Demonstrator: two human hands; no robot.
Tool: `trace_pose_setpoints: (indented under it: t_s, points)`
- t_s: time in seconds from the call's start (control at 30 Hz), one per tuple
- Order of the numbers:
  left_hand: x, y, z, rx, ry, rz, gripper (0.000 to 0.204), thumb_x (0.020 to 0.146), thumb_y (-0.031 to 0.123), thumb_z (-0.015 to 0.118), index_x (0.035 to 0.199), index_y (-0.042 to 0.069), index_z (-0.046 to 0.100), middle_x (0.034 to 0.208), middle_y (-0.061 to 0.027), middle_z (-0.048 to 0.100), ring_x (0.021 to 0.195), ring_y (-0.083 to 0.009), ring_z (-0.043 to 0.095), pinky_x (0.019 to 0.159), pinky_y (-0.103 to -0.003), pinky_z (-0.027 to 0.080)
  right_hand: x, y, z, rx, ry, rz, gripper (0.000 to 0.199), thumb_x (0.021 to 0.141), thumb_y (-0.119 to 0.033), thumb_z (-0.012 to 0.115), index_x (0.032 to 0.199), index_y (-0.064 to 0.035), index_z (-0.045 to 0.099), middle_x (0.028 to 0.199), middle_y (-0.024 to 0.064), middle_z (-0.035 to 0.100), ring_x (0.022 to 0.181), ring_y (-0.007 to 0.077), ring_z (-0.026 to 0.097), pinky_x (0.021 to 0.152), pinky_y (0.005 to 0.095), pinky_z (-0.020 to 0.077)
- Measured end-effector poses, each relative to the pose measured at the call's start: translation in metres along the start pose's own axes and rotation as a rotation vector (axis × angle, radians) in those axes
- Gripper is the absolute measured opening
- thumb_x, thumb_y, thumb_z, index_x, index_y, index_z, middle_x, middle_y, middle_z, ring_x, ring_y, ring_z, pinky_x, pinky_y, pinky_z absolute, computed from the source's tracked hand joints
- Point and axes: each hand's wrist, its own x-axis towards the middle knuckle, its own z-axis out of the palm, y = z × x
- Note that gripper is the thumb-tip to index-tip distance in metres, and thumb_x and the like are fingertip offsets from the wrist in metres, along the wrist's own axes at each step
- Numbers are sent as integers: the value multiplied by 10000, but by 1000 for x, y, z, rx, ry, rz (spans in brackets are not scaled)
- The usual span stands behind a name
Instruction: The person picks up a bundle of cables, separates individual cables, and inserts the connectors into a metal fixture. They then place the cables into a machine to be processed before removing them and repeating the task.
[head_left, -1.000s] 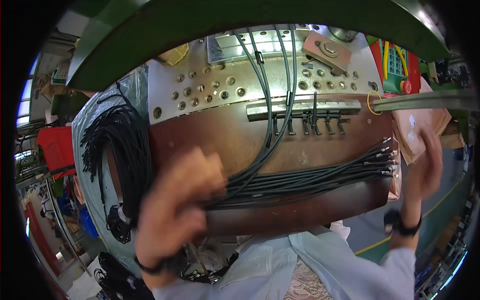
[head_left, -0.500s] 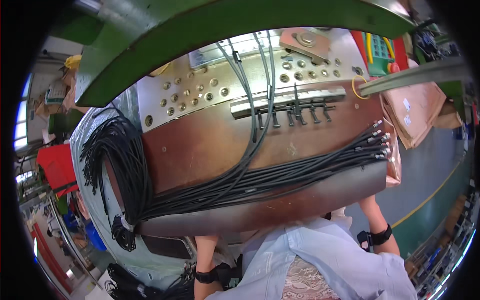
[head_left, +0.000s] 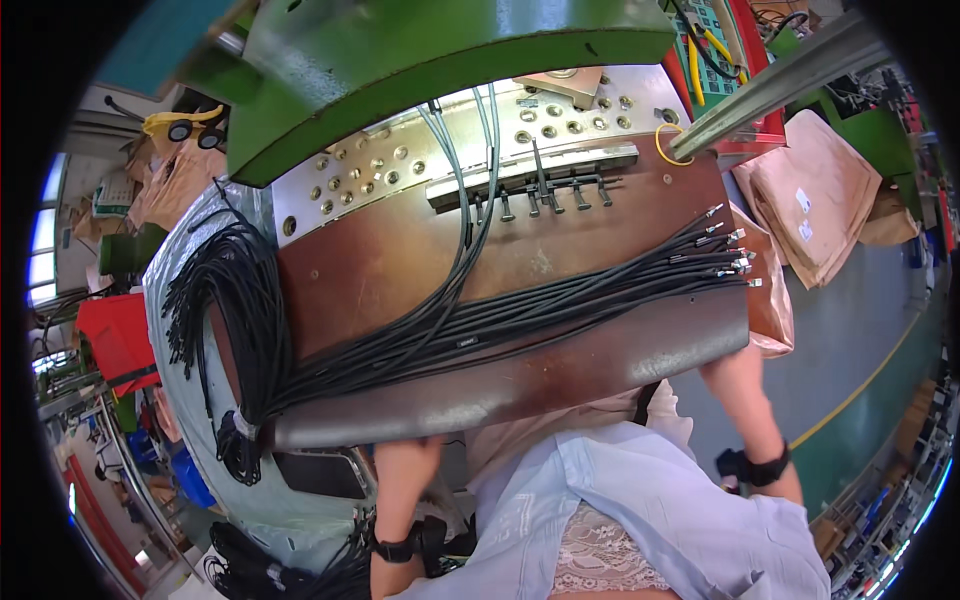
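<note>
My left hand point(head_left: 407, 462) reaches under the front edge of a brown work board point(head_left: 560, 385). Toward the board's right end, my right hand point(head_left: 735, 378) also goes beneath that edge. The fingers of both are hidden by the board, so what they touch or hold does not show. Across the board lies a bundle of black cables point(head_left: 480, 335) with metal ends at the right. Its left part is tied and droops over the board's side. A few cables bend up toward a metal bar point(head_left: 535, 175) with a row of dark pegs.
A green machine frame point(head_left: 450, 70) overhangs the perforated metal plate point(head_left: 385, 170). A metal rail point(head_left: 780, 90) slants in at upper right, near brown paper packaging point(head_left: 815, 200). More black cables point(head_left: 250, 565) lie at lower left, and a red bin point(head_left: 118, 340) stands at far left.
The view has shifted, so the board and machine sit further left and slightly higher. More of both my arms shows below the board edge. The cables lie as before.
</note>
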Motion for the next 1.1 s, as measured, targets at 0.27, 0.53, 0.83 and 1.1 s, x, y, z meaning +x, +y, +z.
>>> trace_pose_setpoints:
  t_s: [0.27,0.53,0.83,1.1]
  points:
    - [69,170,-63,-255,90,976,656,820,380,724,1324,1,541,1427,-201,495,1292,-372,505,1071,-480,409,118,-118,-95,154,174,-470,426,823,-249,745,1180,-62,608,1228,160,588,1079,354,586,912,433,492]
    - [98,119,-59,345,482,630,590,771,294,744,1292,61,596,1317,-138,546,1084,-292,570,853,-387,483,142,-55,-64,132,393,-573,352,751,-174,778,1052,-78,623,1043,108,617,983,320,593,858,414,480]
    - [117,124,-83,35,418,619,251,805,126,746,1045,63,705,888,-70,693,758,-234,650,657,-328,516,64,-33,-205,-449,489,-317,163,836,-57,682,996,-27,669,928,100,626,852,289,637,747,350,520]
    - [91,118,-116,-526,125,441,149,825,43,701,963,-12,711,948,-83,709,822,-168,651,729,-276,499,221,-129,-64,-83,330,-963,313,856,-217,683,1091,-18,620,1046,136,637,1022,318,611,871,400,499]
